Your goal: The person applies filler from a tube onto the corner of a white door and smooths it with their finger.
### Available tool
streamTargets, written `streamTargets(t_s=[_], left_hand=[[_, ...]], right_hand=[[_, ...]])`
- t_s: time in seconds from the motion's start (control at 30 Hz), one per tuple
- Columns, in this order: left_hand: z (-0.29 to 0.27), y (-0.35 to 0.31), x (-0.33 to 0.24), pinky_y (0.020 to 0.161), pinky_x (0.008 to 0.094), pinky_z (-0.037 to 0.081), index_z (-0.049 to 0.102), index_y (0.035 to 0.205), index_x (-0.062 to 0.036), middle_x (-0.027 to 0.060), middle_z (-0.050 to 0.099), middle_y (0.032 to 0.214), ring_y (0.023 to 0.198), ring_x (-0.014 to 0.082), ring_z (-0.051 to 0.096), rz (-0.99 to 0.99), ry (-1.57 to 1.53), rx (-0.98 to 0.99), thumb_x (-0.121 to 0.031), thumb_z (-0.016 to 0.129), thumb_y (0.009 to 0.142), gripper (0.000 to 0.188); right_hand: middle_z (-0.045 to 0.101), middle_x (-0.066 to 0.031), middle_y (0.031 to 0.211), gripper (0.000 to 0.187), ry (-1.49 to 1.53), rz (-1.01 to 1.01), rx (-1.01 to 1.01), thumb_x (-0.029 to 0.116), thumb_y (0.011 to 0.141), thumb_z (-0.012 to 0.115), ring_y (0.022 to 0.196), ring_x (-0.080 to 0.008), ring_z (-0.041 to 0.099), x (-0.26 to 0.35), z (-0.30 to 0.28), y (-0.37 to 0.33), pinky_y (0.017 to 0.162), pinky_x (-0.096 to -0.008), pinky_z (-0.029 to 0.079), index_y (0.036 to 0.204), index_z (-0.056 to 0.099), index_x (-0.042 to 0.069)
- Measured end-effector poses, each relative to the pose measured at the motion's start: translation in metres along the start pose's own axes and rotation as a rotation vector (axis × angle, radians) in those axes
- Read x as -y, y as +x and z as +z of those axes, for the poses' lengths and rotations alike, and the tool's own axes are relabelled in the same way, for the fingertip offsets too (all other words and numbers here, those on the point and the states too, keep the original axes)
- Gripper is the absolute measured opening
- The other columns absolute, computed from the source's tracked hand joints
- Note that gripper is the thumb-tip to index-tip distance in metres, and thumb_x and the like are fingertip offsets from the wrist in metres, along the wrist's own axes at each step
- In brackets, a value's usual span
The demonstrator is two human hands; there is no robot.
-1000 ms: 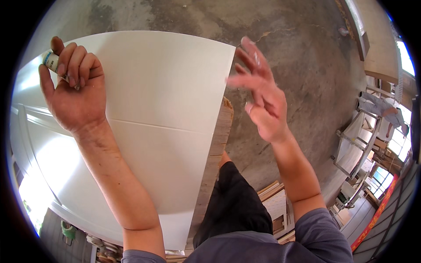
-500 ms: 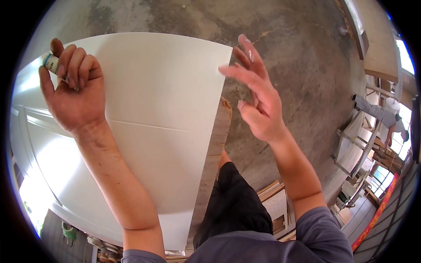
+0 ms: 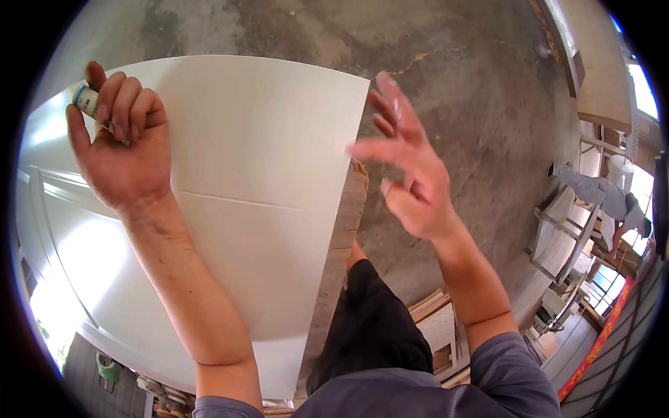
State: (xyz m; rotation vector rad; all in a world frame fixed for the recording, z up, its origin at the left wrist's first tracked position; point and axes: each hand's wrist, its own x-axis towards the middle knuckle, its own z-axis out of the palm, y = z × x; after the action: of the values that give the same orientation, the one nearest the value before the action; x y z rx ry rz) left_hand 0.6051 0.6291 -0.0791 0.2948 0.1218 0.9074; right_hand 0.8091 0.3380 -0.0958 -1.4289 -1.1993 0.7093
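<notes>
My left hand (image 3: 136,150) is closed around a small white cylindrical container (image 3: 86,101) with a blue band, above the far left part of a glossy white panel (image 3: 244,139). Only one end of the container shows between thumb and fingers. My right hand (image 3: 414,171) is at the panel's right edge, fingers apart and somewhat blurred, with nothing seen in it. Its index fingertip overlaps the edge near the far right corner; whether it touches cannot be told. A white smear marks one of its fingers.
A raw wooden board (image 3: 334,258) lies under the panel's right edge. Stained concrete floor (image 3: 502,139) spreads beyond. Wood pieces (image 3: 435,313) lie beside my leg. At far right a person (image 3: 606,198) bends by a metal rack (image 3: 564,233). A wooden board (image 3: 603,70) stands at upper right.
My right hand has come a little nearer along the panel's right edge. My left hand, still holding the container, has barely shifted. The distant person has moved slightly.
</notes>
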Motion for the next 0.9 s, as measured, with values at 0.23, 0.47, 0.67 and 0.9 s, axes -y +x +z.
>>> streamTargets(t_s=[0.23,0.47,0.67,0.9], left_hand=[[0.003,0.0,0.003,0.056,0.0284,0.03,0.057,0.132,0.0062,0.0018,0.043,0.078,0.061,0.0115,0.035,0.004,0.001,0.0,-0.025,0.054,0.108,0.04],[0.006,0.0,0.004,0.056,0.0283,0.03,0.057,0.131,0.0062,0.0016,0.042,0.077,0.06,0.0115,0.035,0.007,-0.003,-0.007,-0.021,0.058,0.105,0.037],[0.006,0.0,0.004,0.056,0.0282,0.029,0.057,0.13,0.0063,0.0017,0.042,0.077,0.06,0.0116,0.035,0.007,-0.004,-0.005,-0.021,0.058,0.105,0.038],[0.004,0.0,0.006,0.055,0.0282,0.029,0.057,0.13,0.0064,0.0016,0.042,0.077,0.06,0.0115,0.035,0.002,-0.018,-0.013,-0.022,0.057,0.105,0.038]], right_hand=[[0.025,-0.0279,0.172,0.071,-0.015,0.045,-0.124,-0.009,0.068,0.044,0.164,-0.0403,0.016,-0.003,-0.002,0.021,0.13,-0.055,0.021,0.134,0.069,0.003],[0.023,-0.0286,0.172,0.072,-0.093,-0.026,-0.082,-0.009,0.068,0.043,0.164,-0.0403,0.016,-0.007,-0.007,0.027,0.129,-0.0563,0.021,0.134,0.07,0.002],[0.021,-0.0261,0.174,0.073,-0.004,0.049,-0.07,-0.009,0.067,0.042,0.164,-0.0402,0.016,-0.004,0.003,0.005,0.129,-0.0552,0.021,0.132,0.073,0.006],[0.014,-0.0237,0.177,0.079,0.037,-0.022,-0.073,-0.008,0.067,0.042,0.165,-0.0411,0.008,-0.003,0.005,-0.01,0.13,-0.057,0.016,0.141,0.067,0.002]])
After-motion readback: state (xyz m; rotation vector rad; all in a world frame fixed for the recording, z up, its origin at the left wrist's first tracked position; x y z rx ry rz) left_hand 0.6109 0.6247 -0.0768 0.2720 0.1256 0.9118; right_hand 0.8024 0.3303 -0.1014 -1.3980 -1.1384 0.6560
